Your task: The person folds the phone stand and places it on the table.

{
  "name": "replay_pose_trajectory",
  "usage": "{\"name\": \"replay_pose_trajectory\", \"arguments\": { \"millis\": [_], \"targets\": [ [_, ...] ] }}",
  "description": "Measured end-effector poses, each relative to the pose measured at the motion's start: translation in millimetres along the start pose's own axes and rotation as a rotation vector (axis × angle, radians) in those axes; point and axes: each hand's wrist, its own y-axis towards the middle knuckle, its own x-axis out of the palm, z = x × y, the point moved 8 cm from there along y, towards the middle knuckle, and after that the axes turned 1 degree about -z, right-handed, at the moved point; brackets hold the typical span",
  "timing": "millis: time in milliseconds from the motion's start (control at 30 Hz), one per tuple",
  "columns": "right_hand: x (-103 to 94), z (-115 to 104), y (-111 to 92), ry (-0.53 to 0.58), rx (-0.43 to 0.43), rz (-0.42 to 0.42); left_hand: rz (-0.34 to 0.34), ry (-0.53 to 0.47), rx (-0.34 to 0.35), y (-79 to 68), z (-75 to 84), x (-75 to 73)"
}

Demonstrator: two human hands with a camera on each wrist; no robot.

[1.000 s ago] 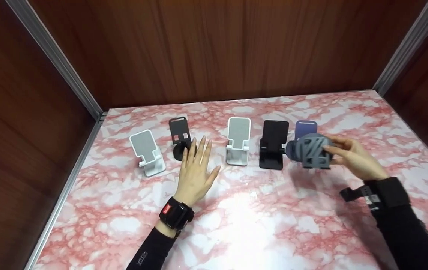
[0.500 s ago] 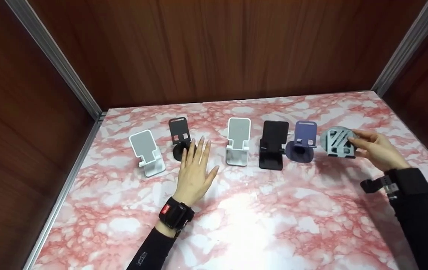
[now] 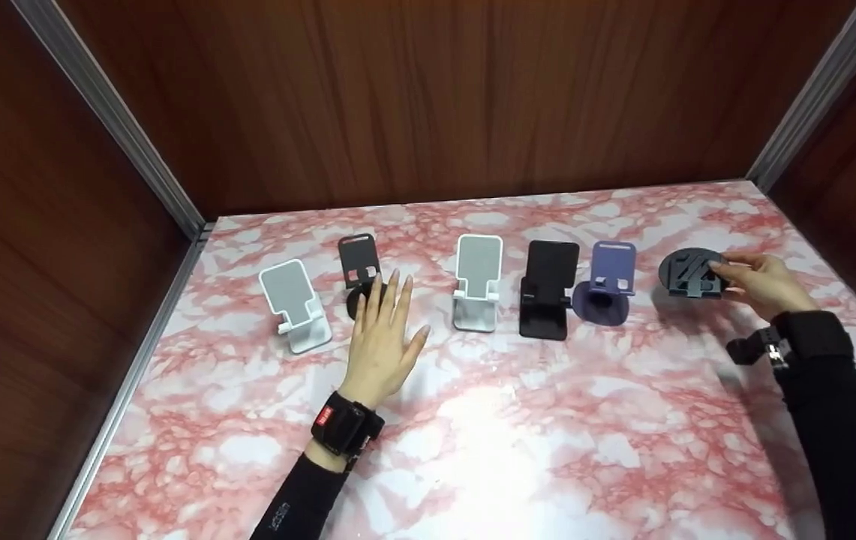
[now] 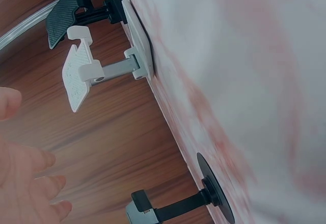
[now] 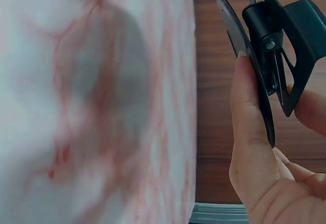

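Observation:
A dark grey folded phone stand with a round base (image 3: 686, 273) is gripped by my right hand (image 3: 773, 286) near the right end of the row. In the right wrist view, the fingers lie behind the stand's round disc (image 5: 235, 26) and the thumb is on its folded bracket; the stand is off the table. My left hand (image 3: 379, 349) has its fingers spread and holds nothing. Its fingertips partly cover the round base of a dark grey phone stand (image 3: 358, 253) in the head view; in the left wrist view this stand (image 4: 181, 207) is apart from the hand.
A white phone stand (image 3: 289, 291) stands at the far left. Another white stand (image 3: 479, 262), a black stand (image 3: 551, 264) and a purple stand (image 3: 612, 264) line up further right. Wooden panels (image 3: 473, 97) enclose the marbled table (image 3: 247, 450) at the back and sides.
My right hand has carried the folded stand to the right, from in front of the purple stand to beyond it, uncovering the purple stand. The left hand has shifted only slightly.

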Motion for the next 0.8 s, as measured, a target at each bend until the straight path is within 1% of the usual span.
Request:
{"name": "replay_pose_trajectory", "arguments": {
  "millis": [100, 267, 333, 467, 567, 700, 800],
  "targets": [
    [-3.8, 2, 5, -0.102, 0.022, 0.028, 0.004, -0.004, 0.003, 0.7, 0.7, 0.0],
    [-6.7, 6, 12, -0.432, 0.036, 0.067, -0.014, -0.007, 0.002, 0.1, 0.2, 1.6],
    [-6.9, 9, 14, -0.537, 0.036, 0.075, -0.025, -0.011, -0.003, -0.9, -0.8, 3.1],
    [-6.9, 12, 19, -0.597, 0.046, 0.088, -0.045, -0.020, -0.014, -2.1, -1.9, 5.3],
    [-6.7, 12, 22, -0.621, 0.044, 0.094, -0.053, -0.031, -0.012, -1.7, -0.7, 5.6],
    [-6.7, 11, 26, -0.693, 0.029, 0.102, -0.046, -0.058, 0.005, -1.3, 1.3, 6.3],
    [-7.1, 9, 29, -0.814, 0.025, 0.128, -0.038, -0.067, 0.010, -1.4, 1.6, 7.7]
  ]
}}
